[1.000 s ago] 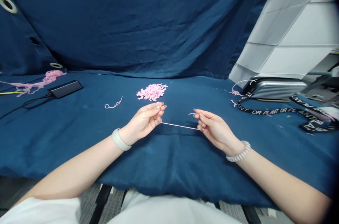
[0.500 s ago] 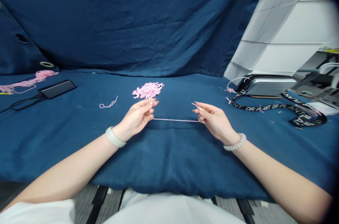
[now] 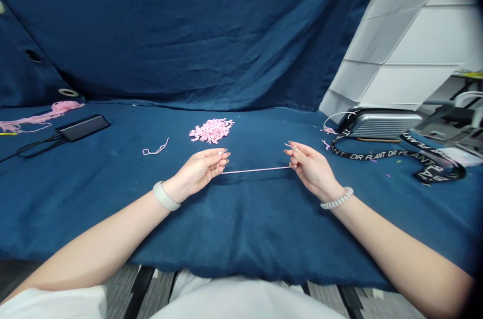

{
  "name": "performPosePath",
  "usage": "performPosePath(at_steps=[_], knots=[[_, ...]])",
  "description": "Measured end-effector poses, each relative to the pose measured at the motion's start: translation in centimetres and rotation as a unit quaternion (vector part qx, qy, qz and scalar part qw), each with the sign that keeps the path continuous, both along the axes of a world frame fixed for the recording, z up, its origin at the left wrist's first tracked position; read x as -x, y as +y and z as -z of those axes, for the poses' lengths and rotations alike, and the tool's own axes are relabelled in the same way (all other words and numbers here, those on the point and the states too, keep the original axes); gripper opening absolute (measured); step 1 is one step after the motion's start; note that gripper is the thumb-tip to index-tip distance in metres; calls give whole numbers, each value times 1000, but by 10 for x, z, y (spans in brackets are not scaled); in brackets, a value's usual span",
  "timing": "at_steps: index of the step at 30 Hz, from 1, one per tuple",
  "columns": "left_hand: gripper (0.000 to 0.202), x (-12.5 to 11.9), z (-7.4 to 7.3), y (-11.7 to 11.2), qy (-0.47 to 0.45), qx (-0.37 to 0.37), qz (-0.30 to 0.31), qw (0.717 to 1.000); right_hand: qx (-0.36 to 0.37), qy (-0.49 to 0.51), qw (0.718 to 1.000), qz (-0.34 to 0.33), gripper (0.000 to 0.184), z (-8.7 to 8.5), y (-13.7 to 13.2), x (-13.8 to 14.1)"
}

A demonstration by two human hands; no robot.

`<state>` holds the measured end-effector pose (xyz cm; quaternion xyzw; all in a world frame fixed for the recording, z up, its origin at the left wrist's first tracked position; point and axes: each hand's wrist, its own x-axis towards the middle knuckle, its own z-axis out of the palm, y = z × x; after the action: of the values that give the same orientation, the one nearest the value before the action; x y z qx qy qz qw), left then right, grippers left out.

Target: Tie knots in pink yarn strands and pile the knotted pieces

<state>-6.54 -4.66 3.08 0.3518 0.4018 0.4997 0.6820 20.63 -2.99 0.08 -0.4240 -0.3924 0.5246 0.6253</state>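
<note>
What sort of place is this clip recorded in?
Likely a makeshift craft workstation: blue cloth spread underneath and hung behind, a pile of pink yarn pieces, and the left hand and right hand holding a pink strand taut.

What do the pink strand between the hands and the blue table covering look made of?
Pink strand: probably yarn or soft cord, matte; thin, held taut between the left hand and right hand. Blue table covering: matte cloth, judging by its creases and soft folds; the exact fibre cannot be told.
</note>
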Motion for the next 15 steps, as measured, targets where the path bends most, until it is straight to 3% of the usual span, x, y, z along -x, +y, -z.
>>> performPosePath(at_steps=[10,15], knots=[[3,-1,4,1,6,12,-2,1000,7,106,994,30,18,-6,2,1],[9,-3,18,2,17,-3,23,1000,35,96,994,27,20,3,2,8]])
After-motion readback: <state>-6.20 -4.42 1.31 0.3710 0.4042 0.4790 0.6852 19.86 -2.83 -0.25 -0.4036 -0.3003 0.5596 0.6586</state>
